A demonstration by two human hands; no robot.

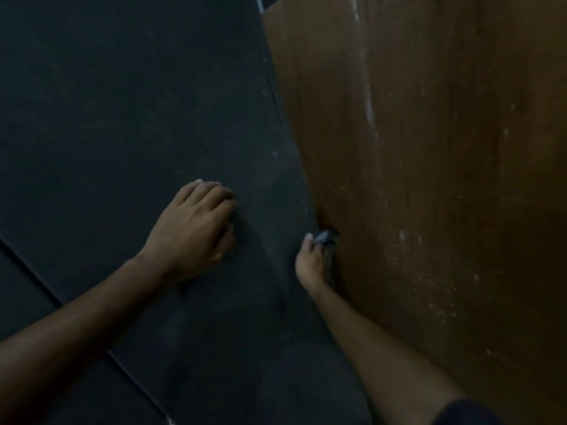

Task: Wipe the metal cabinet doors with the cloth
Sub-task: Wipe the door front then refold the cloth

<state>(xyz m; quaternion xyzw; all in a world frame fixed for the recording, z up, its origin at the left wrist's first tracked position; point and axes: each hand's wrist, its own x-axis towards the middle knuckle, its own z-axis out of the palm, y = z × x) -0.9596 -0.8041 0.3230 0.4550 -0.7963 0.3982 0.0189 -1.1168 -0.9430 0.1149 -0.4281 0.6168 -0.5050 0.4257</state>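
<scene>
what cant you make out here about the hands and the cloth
- Head view, right hand: its fingers hold a small dark thing against the brown panel; too dim and small to tell if it is the cloth.
- Left hand: curled fingers hide what, if anything, lies beneath on the dark door.

Brown metal cabinet door point(429, 179), dusty, dark cloth point(325, 237) at its edge

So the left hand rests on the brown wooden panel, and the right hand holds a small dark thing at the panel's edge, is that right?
Not quite. The head view shows the left hand resting on the dark cabinet door, not the brown wooden panel. The right hand does hold a small dark thing at the panel's edge.
</scene>
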